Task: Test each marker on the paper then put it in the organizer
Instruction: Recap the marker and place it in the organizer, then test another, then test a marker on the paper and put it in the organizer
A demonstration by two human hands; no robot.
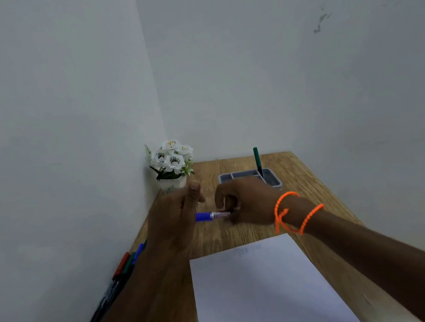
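Note:
A blue marker lies level between my two hands above the wooden table. My right hand is closed around its barrel end. My left hand touches its blue cap end, thumb up; the exact grip is blurred. A white sheet of paper lies in front of me with faint marks near its far edge. The grey organizer stands at the back of the table with a green marker upright in it.
Several more markers lie in a row along the table's left edge by the wall. A pot of white flowers stands in the back left corner. Orange bands circle my right wrist. Walls close in on the left and back.

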